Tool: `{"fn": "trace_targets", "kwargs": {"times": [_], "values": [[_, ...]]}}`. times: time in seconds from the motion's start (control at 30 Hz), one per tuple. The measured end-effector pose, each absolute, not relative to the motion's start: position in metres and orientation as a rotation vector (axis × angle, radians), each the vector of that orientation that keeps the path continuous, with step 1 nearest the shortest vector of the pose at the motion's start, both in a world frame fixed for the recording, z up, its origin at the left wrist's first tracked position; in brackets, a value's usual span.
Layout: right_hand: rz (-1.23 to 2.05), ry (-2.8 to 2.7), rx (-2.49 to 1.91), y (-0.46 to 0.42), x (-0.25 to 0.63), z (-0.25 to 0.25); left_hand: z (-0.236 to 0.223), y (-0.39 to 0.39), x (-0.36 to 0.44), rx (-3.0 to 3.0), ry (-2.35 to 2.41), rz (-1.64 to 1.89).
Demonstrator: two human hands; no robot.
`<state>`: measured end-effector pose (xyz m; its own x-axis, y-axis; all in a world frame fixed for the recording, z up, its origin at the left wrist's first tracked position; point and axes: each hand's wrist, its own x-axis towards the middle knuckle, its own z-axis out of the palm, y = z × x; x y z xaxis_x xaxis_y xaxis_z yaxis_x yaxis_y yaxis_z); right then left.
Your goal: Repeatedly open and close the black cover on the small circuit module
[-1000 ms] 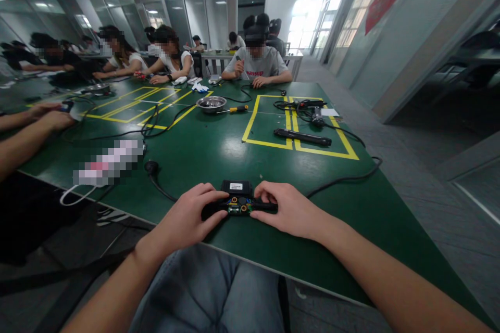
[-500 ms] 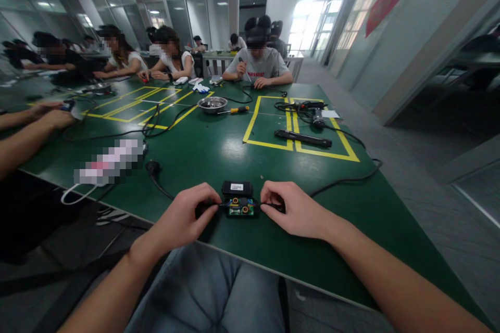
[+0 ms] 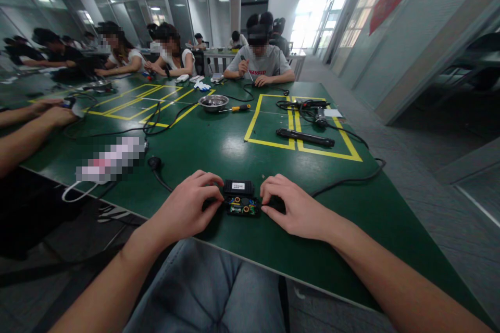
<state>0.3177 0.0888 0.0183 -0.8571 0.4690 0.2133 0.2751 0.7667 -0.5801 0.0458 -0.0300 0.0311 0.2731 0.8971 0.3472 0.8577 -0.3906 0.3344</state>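
Observation:
An opened black plastic case [image 3: 242, 214] lies near the table's front edge, with a circuit board and copper-wound coils showing inside. Just behind it rests its black ribbed cover [image 3: 239, 187] with a white label. My left hand [image 3: 194, 202] is at the case's left end, thumb and index finger closed on the black cable where it enters. At the right end, my right hand [image 3: 292, 205] pinches the other black cable [image 3: 339, 182] close to the case. The fingers partly hide both cable ends.
A black plug [image 3: 154, 163] and a blurred-out white power strip [image 3: 113, 160] lie to the left. Farther back are a metal bowl [image 3: 213, 103], a yellow-handled screwdriver [image 3: 241, 108] and a black bar-shaped tool [image 3: 304, 138]. A co-worker's hands [image 3: 58, 112] work at far left.
Both hands' fingertips have shifted in along the cables, closer to the case ends. The case and cover sit almost where they were, and the view has moved slightly.

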Motion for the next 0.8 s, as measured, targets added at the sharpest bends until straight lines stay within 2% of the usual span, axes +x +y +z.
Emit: {"fn": "trace_targets", "kwargs": {"times": [0.13, 0.37, 0.6, 0.8], "values": [[0.772, -2.605, -0.564, 0.089, 0.317, 0.017, 0.028, -0.012, 0.052, 2.386, 1.711, 0.823], [0.783, -2.569, -0.557, 0.089, 0.314, 0.015, 0.021, 0.014, 0.048, 2.257, 1.748, 0.645], [0.806, -2.559, -0.621, 0.085, 0.316, 0.019, 0.033, -0.009, 0.047, 2.246, 1.562, 0.89], [0.953, -2.526, -0.643, 0.084, 0.317, 0.022, 0.023, -0.028, 0.056, 2.312, 1.409, 0.805]]}}
